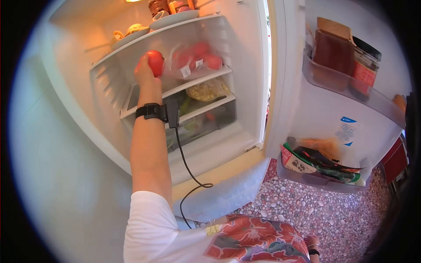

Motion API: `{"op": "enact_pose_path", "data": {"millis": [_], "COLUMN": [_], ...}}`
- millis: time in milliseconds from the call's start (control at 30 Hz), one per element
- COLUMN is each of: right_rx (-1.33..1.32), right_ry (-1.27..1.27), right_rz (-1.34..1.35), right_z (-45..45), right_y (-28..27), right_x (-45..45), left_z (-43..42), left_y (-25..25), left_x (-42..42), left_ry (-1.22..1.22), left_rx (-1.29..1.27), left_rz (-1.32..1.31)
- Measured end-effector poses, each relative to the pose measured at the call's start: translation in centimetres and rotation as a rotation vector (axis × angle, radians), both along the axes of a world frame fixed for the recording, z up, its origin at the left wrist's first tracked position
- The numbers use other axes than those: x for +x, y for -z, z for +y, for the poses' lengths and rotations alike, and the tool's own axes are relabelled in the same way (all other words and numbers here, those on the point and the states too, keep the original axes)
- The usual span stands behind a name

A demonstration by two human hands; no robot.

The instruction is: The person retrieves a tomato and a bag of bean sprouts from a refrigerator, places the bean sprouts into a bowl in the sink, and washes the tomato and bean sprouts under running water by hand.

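Observation:
My left hand, with a black strap and a cabled device at the wrist, reaches into an open fridge. Its fingers are closed around a red tomato. Just right of it, a clear plastic bag of red tomatoes rests on a fridge shelf. Low in the view, beside my flowered shirt, a small patch of skin with a black band shows. It may be my right hand, but I cannot make out any fingers.
Plates of food stand on the upper shelf. Below the tomatoes lies a bag of yellowish food, above a clear drawer. The open door holds jars and packets in its bins. A black cable hangs from my wrist.

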State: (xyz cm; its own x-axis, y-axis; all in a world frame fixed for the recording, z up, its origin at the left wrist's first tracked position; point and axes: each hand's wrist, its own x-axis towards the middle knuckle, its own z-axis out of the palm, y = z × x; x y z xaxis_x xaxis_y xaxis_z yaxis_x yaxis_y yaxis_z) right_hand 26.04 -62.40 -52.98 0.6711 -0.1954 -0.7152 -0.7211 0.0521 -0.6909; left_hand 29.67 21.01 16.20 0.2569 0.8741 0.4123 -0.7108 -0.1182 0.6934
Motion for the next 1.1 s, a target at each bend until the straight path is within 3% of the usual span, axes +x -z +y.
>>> {"op": "enact_pose_path", "data": {"millis": [33, 67, 133, 200, 267, 300, 333, 367, 433, 467, 500, 567, 600, 633, 667, 700, 800, 833, 933, 967, 1100], "right_rx": [-0.017, -0.351, -0.646, -1.058, -1.163, -1.058, -0.714, -0.733, -0.390, -0.228, -0.135, 0.780, 0.937, 1.094, 1.250, 1.252, 1.230, 1.211, 1.123, 1.045, 0.839], "right_ry": [0.024, -0.296, -0.742, -1.427, -1.691, -1.395, -1.219, -1.280, -1.227, -1.246, -1.269, -0.962, -0.924, -0.884, -0.842, -0.783, -0.664, -0.665, -0.630, -0.561, -0.146], "right_rz": [-0.033, -0.226, -0.285, -0.453, -0.600, -0.730, -0.552, -0.709, -0.742, -0.763, -0.626, -0.175, -0.112, -0.044, 0.030, 0.051, 0.058, 0.033, -0.022, -0.093, -0.150], "right_z": [-0.5, -1.1, -0.4, 1.7, 6.1, 5.9, 12.9, 13.9, 20.2, 22.1, 24.7, 28.8, 30.8, 32.8, 33.9, 34.5, 34.5, 33.5, 29.2, 27.8, 22.2], "right_y": [0.0, -0.1, -2.7, -4.9, -10.4, -6.2, -20.2, -19.1, -28.4, -28.7, -32.7, -35.0, -36.4, -37.8, -38.4, -37.7, -34.8, -34.2, -32.1, -30.8, -27.1], "right_x": [-0.3, -0.2, 0.2, 1.3, 2.9, 4.6, 3.0, 4.7, 4.6, 5.5, 5.2, 4.9, 4.6, 4.0, 3.7, 3.9, 4.9, 5.1, 5.3, 5.3, 3.1], "left_z": [-1.7, -3.0, -5.8, -10.2, -13.8, -15.2, -17.5, -19.9, -22.3, -23.6, -25.9, -28.3, -29.8, -31.9, -33.1, -33.5, -31.7, -29.5, -21.2, -17.9, -9.3], "left_y": [0.3, 0.7, 1.9, 4.0, 7.7, 9.6, 11.4, 13.1, 17.4, 19.6, 19.6, 24.4, 25.2, 24.4, 26.9, 29.1, 25.8, 24.6, 20.7, 18.5, 12.6], "left_x": [-1.7, -3.2, -5.9, -9.0, -10.9, -11.6, -11.7, -11.6, -12.1, -11.8, -11.9, -9.8, -9.2, -9.2, -8.0, -7.1, -6.6, -5.9, -4.2, -2.7, 2.8], "left_ry": [0.010, 0.132, 0.375, 0.559, 0.835, 1.008, 0.942, 0.874, 1.030, 0.976, 1.014, 0.874, 0.723, 0.665, 0.664, 0.661, 0.957, 0.963, 0.331, 0.158, -0.136], "left_rx": [-0.083, -0.145, -0.263, -0.235, -0.227, -0.217, -0.288, -0.354, -0.362, -0.348, -0.231, 0.248, 0.617, 0.798, 0.895, 0.992, 0.880, 0.988, 1.142, 1.195, 1.207], "left_rz": [-0.046, -0.095, -0.196, -0.072, 0.055, 0.111, 0.192, 0.271, 0.504, 0.582, 0.633, 0.825, 1.024, 1.036, 0.986, 0.936, 0.971, 1.046, 0.976, 1.067, 1.387]}}
